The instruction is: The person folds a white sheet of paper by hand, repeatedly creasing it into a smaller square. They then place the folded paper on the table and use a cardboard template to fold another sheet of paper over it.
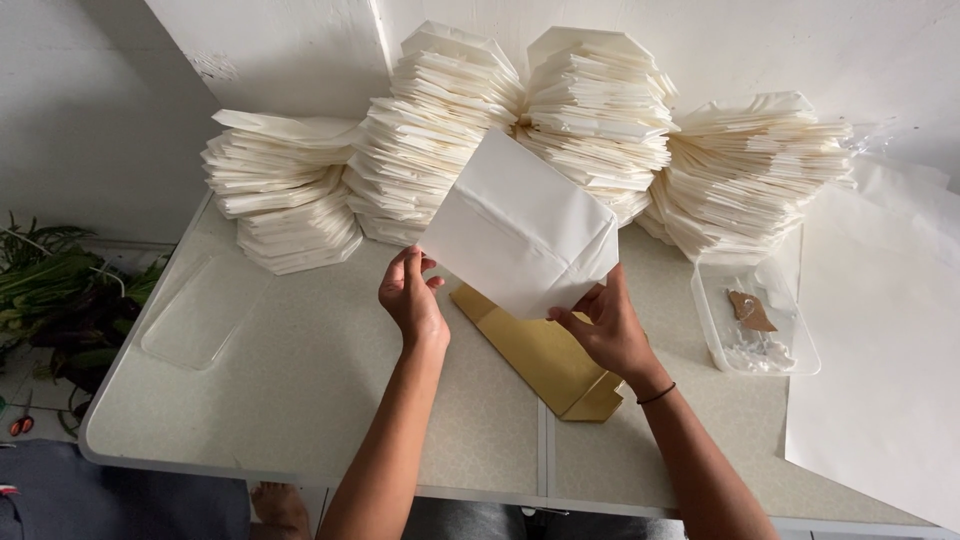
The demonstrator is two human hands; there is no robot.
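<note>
A pale speckled table stands against a white wall in soft, even light, with green plants on the tiled floor to the table's left.

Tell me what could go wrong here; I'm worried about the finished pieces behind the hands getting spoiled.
1. The white paper bag, held up by the left hand and right hand, is close to the leaning stacks of folded paper; a nudge might topple them.
2. Fingers pinching its lower edge could crease it.
3. The gold card lying under the hands might get bent if a wrist presses down.
</note>
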